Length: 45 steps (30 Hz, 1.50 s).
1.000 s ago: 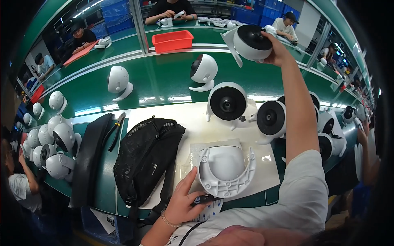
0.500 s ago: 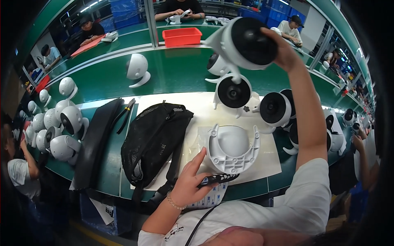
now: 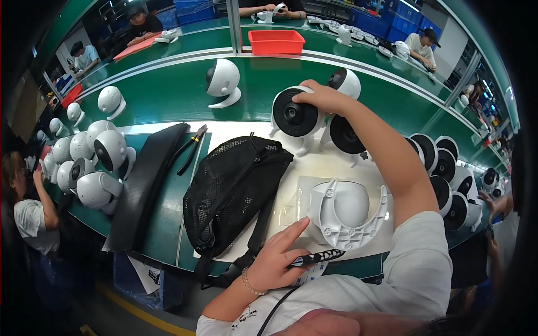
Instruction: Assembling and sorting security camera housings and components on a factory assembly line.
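My right hand [image 3: 325, 96] grips a white globe-shaped device [image 3: 294, 113] with a round black face and a curved stand, fingers over its top edge and thumb on the face. It is at the far edge of the pale mat, its base low over or on it. A similar device [image 3: 346, 134] is partly hidden behind my right forearm. My left hand [image 3: 277, 263] is closed around a black, white-patterned handle-like object [image 3: 318, 257]; its kind is unclear. The extended index finger reaches the side of a white device [image 3: 350, 208] lying with its ribbed U-shaped stand toward me.
A black mesh bag [image 3: 238, 190] lies left of the mat [image 3: 291, 162], beside pliers [image 3: 192, 150] and a long black pad [image 3: 148, 185]. Similar devices cluster left [image 3: 106, 190] and right [image 3: 443, 162]. A red bin [image 3: 276, 42] stands across the bench; several people sit around.
My right hand has lowered the white device from the air to the far part of the mat, left of a similar one. The left hand stays by the lying device. The view has shifted.
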{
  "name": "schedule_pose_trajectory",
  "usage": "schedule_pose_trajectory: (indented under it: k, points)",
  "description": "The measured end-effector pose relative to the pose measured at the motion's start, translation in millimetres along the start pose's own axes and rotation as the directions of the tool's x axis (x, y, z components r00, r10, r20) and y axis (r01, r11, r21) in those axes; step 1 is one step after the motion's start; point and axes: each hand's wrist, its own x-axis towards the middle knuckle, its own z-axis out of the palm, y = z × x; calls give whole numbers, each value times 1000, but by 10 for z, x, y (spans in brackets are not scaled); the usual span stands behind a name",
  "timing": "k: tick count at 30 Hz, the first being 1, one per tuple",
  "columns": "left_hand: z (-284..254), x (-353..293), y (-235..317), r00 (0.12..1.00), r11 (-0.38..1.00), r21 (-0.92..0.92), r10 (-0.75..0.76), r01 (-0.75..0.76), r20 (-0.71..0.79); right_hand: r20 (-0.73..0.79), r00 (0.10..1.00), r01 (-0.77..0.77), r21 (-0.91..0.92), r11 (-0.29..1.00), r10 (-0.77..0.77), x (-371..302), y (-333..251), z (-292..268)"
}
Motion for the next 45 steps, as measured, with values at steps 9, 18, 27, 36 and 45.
schedule_pose_trajectory:
  k: [9, 18, 27, 36, 45]
  points:
    - [-47, -29, 36, 983, 982, -95, 171, -164, 64, -564, 743, 546, 202, 813, -359, -791, -40, -553]
    - [630, 52, 317, 753, 817, -552, 466, -166, 465, -845, 474, 851, 368, 374, -247, -4955, 1038, -583]
    - [2555, 76, 388, 413, 479, -448, 183, 755, 892, -502, -324, 614, 533, 582, 802, -7304, 2349, 1617]
    - [4287, 386, 90, 69, 603, 141, -312, 785, 947, -246, -522, 627, 538, 563, 816, -7863, 2894, 1988]
    - [4302, 474, 362, -59, 643, 291, -358, 708, 932, -297, -553, 594, 514, 619, 778, -7812, 3083, 1826]
